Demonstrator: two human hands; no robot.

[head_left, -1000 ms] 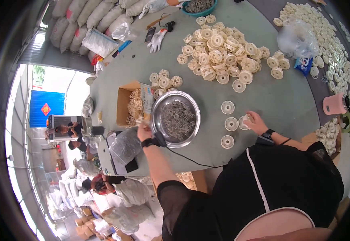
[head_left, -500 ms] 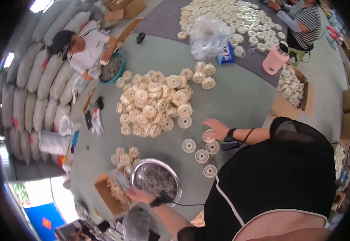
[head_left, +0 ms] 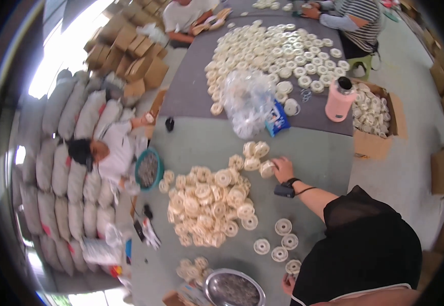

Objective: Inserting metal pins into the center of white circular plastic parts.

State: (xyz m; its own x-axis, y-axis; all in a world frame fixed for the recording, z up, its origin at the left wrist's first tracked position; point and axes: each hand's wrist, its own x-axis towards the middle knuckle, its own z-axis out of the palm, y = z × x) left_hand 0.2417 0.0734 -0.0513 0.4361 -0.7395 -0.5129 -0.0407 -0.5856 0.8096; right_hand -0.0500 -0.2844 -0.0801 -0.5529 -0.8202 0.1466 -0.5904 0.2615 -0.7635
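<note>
At the far end of a small cluster, my right hand (head_left: 284,170) has its fingers closed around the edge of a cream plastic wheel (head_left: 267,169). Other wheels (head_left: 252,163) touch it on the left. My left hand (head_left: 287,283) is low in the picture, beside a single flat wheel (head_left: 293,266). Most of that hand is hidden by my black top, so its grip is unclear. Several more single wheels (head_left: 279,254) lie face up between my two hands. A big heap of wheels (head_left: 206,204) stands to their left.
A metal bowl of small grey parts (head_left: 232,290) stands at the near edge. Across the table, a person in white sits by a teal basin (head_left: 149,169). A plastic bag (head_left: 247,102), blue packet (head_left: 278,120) and pink bottle (head_left: 340,102) stand beyond, before many spread wheels (head_left: 283,46).
My view has swung, so the table sits lower in it. My right hand has gone from the single wheels to the far cluster. My left hand has left the bowl and carton for the single wheels.
</note>
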